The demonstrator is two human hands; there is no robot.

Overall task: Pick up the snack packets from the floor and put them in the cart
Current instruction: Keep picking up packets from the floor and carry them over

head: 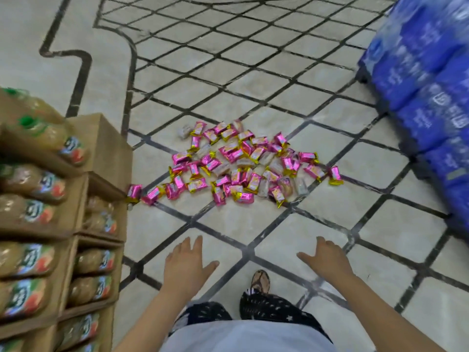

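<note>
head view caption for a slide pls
Open left hand and right hand hover short of pink snack packets strewn on the tiled floor.

Bright, even indoor light with faint shadows; motion blur smears the blue packs [429, 80] upper right, and floor lines bend at the edges

**A shop, prob. a grocery store**

On the L side stand open cardboard trays [106, 148], stacked in several levels, each full of the same drink bottles [38, 184] w/ green caps. On the R side is a pile of blue shrink-wrapped packs [431, 97], all w/ the same print. Between them is a wide aisle of pale floor tiles [228, 85] w/ dark lines. The snack packets [241, 163] on it are many and nearly all identical, i.e. stock qty.
</note>
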